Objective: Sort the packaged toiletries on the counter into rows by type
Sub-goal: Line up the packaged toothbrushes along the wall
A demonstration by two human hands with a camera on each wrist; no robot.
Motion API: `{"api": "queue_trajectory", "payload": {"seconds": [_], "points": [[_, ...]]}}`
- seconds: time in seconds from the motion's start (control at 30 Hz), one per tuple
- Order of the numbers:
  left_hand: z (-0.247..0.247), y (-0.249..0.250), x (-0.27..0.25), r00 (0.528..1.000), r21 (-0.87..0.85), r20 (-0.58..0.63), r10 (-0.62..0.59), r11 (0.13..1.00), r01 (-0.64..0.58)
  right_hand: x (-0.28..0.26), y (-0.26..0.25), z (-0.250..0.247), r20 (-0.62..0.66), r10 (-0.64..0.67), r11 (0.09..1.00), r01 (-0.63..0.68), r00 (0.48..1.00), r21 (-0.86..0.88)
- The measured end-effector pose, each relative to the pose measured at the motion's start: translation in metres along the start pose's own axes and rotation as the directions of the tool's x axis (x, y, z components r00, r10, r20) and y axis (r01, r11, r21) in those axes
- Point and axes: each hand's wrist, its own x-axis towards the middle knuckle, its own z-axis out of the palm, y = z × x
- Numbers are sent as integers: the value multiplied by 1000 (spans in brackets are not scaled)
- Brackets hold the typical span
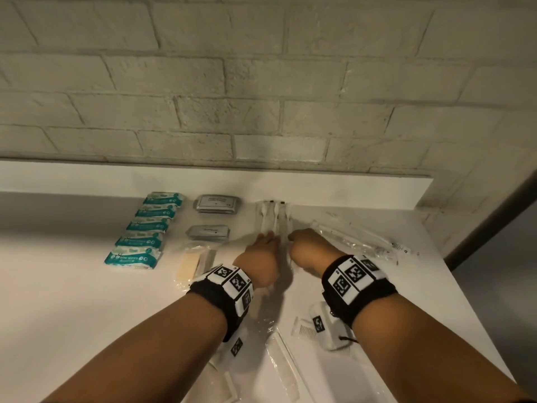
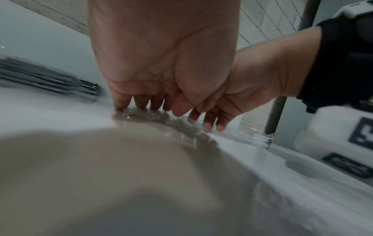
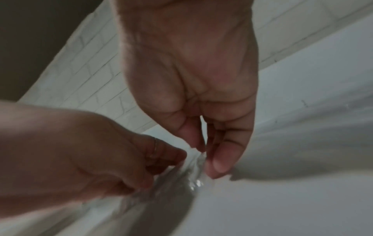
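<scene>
Both hands are working on the clear-wrapped toothbrushes [image 1: 273,219] lying by the counter [image 1: 72,286] back edge: left hand [image 1: 258,257] fingertips are pressing the wrap, right hand [image 1: 308,251] is pinching it. Teal packs [image 1: 145,231] reading "MINI WIPES" are sitting in a row, grey sachets [image 1: 216,203] beside them.

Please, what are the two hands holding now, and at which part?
Both hold clear plastic toothbrush packets at their near ends: the left hand presses fingertips on the wrapping, the right hand pinches its edge.
</scene>
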Motion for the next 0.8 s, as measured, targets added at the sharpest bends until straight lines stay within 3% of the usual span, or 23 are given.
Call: {"api": "queue_trajectory", "payload": {"seconds": [0.07,0.2,0.3,0.43,0.53,0.57,0.63,0.7,0.8], "points": [[0,4,-1,1000,-14,-24,3,1000,-3,3,2,-4,-14,-4,1000,4,1000,-31],[-7,17,-10,999,22,-20,50,999,-50,10,32,-21,-268,155,976,-190,951,-108],[-4,19,-10,995,126,38,90,988,-94,7,58,-27,-214,233,936,-278,949,-214],[2,19,-5,996,154,23,84,984,-87,3,68,-29,-83,129,934,-149,988,-323],[4,18,-5,997,109,31,65,992,-68,-1,54,-51,-164,-63,958,14,984,-286],[3,20,-6,998,85,26,56,995,-58,-3,47,-59,-256,-134,965,67,957,-254],[1,22,-8,998,56,27,51,997,-53,-8,36,-65,-462,-235,968,161,855,-194],[-4,23,-10,997,57,67,50,997,-54,-15,34,-60,-534,-284,958,218,797,-185],[-7,20,-9,990,94,133,42,994,-55,-25,53,-40,-289,-272,951,210,918,-229]]}}
